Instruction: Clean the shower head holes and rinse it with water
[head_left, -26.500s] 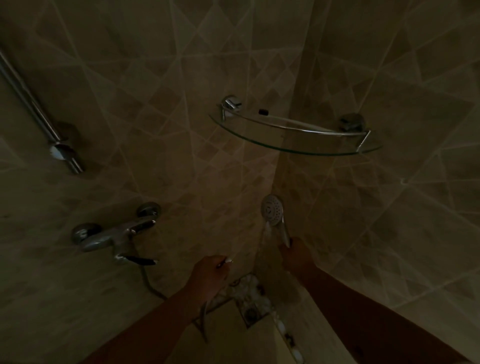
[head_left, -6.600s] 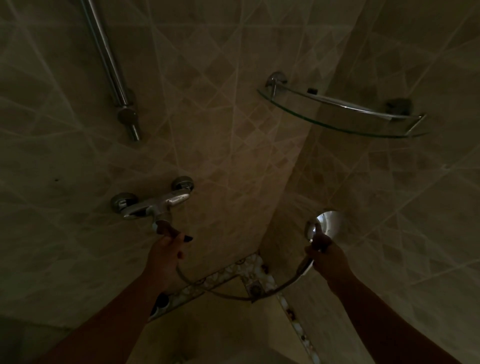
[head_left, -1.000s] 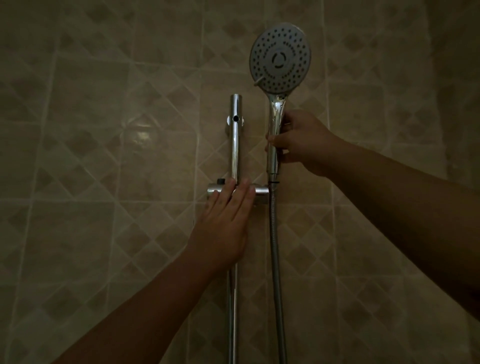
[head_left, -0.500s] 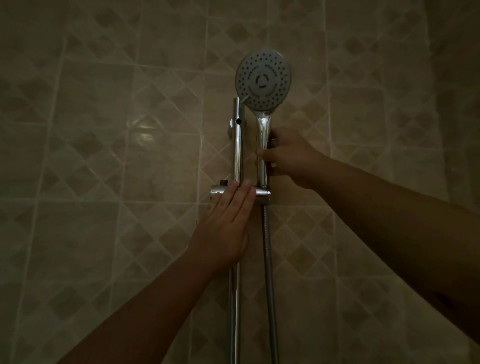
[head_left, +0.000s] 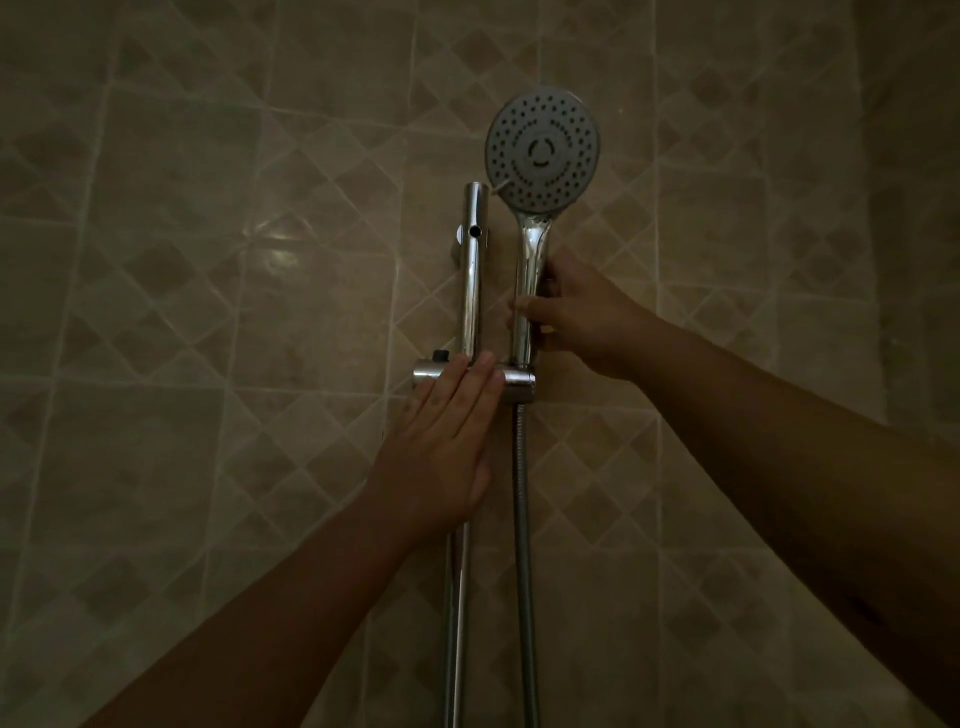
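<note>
Standing before a dim, tiled shower wall (head_left: 208, 312), a person reaches both bare arms up to a chrome slide rail (head_left: 471, 270) fixed upright on the tiles. The right hand (head_left: 582, 317) is wrapped around the shiny handle of the shower head (head_left: 542, 150), thumb in front and fingers curled behind, clamped on it just above the bracket. The round grey spray face, dotted with holes, points toward the camera and sits upright, just right of the rail's top end. The handle's lower end appears seated in the holder (head_left: 517, 382), a small chrome bracket on the rail, with the ribbed metal hose (head_left: 522, 545) hanging straight down beneath it. The left hand (head_left: 441, 441) lies flat with straight fingers close together, pressing on the bracket and rail to steady them, gripping nothing. No water is visible coming from the holes. Judging by this, cleaning and rinsing look finished and the step in hand is putting the head back in its holder. The next move probably calls for checking that the handle sits firmly, then loosening the right hand gently so the head does not tip or slip.
</note>
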